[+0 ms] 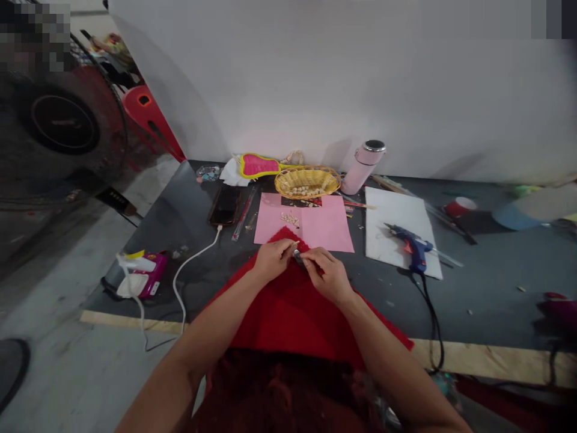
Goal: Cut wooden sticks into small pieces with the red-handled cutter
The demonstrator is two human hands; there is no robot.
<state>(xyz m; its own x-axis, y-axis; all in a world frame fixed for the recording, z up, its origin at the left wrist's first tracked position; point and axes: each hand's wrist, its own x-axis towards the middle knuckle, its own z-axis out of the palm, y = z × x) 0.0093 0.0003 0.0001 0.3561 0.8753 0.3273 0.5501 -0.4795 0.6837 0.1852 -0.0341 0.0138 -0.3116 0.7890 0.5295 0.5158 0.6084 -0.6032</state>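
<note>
My left hand [273, 260] is closed in a pinch, with a tiny pale piece [296, 242] at its fingertips. Facing it, my right hand [330, 275] pinches a small grey object [297, 255]; its exact kind is too small to make out. Both hands are close together over a red fuzzy cloth [297, 307], which spreads from the table's edge toward me. Just beyond the fingers, several small pale beads or pieces [290, 220] lie on a pink sheet [333, 225]. A yellow wicker basket [309, 180] behind holds more pale pieces.
To the right, a blue glue gun [417, 249] rests on a white board [383, 225]. A pink flask [364, 165] stands by the wall. On the left are a phone [225, 205] with a white cable [178, 282] and a tissue pack [151, 273]. A fan [65, 123] is at far left.
</note>
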